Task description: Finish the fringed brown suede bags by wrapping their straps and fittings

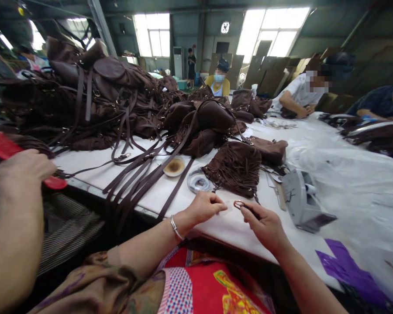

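Observation:
My left hand [207, 206], with a silver bangle at the wrist, is just over the table's front edge. Its fingertips are pinched together; what they hold, if anything, is too small to make out. To its right, my right hand [264, 223] grips a short dark strap piece with a metal ring [238, 204] at its end, pointing toward my left hand. The hands are apart. Just beyond them lie a brown fringed bag [237, 168], a coil of clear tape or tubing [198, 181] and a small dish [174, 166] with brown residue.
Brown bags [111, 91] with long straps are heaped at the left. A grey dispenser-like holder [303, 200] stands right of my hands, near plastic sheeting [356, 174]. At the far left, another person's hand [24, 168] holds a red plastic object [1, 146]. Co-workers sit across the table.

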`<state>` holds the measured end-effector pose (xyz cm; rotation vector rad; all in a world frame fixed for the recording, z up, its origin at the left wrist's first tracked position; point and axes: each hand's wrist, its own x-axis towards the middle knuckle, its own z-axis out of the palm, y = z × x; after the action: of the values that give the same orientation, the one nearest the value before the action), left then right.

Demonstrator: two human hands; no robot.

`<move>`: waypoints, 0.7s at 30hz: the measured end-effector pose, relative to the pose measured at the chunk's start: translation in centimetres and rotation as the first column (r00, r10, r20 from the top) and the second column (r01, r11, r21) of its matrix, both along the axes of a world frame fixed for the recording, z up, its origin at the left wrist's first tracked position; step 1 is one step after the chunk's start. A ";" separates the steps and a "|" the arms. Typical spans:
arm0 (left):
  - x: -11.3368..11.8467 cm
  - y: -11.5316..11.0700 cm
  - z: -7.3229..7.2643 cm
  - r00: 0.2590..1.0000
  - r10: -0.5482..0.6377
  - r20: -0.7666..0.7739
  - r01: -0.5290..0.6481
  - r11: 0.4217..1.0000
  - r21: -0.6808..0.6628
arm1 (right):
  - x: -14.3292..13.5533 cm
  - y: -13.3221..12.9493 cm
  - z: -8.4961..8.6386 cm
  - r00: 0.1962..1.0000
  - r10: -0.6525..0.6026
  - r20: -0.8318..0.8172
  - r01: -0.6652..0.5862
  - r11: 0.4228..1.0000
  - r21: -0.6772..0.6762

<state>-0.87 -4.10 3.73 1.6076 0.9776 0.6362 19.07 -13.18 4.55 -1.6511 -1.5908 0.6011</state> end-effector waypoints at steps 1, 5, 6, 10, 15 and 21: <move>0.1 -0.1 0.1 1.000 -0.005 0.004 0.005 1.000 0.006 | 0.0 0.0 0.1 1.000 -0.007 0.011 0.007 1.000 0.013; 0.6 -0.4 0.3 1.000 -0.017 -0.008 0.017 0.999 0.036 | 0.2 -0.2 0.1 0.997 0.011 0.072 -0.015 0.998 0.058; 0.7 -0.5 0.4 1.000 -0.016 -0.017 0.017 0.999 0.047 | 0.3 -0.2 0.1 0.996 0.023 0.086 -0.029 0.997 0.068; 0.8 -0.8 0.8 0.999 -0.016 -0.042 0.020 0.994 0.103 | 0.6 -0.3 0.1 0.987 0.080 0.138 -0.091 0.993 0.075; 0.8 -0.9 1.1 0.994 -0.044 -0.102 0.063 0.977 0.202 | 0.9 -0.5 0.3 0.943 0.142 0.300 -0.175 0.981 0.083; 0.6 -0.9 1.4 0.955 -0.179 -0.235 0.257 0.897 0.359 | 1.0 -0.6 0.4 0.793 0.173 0.584 -0.228 0.973 0.022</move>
<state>-0.26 -4.99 5.13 2.1325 0.8254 0.5430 20.11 -13.81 5.00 -1.6995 -2.2188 0.1077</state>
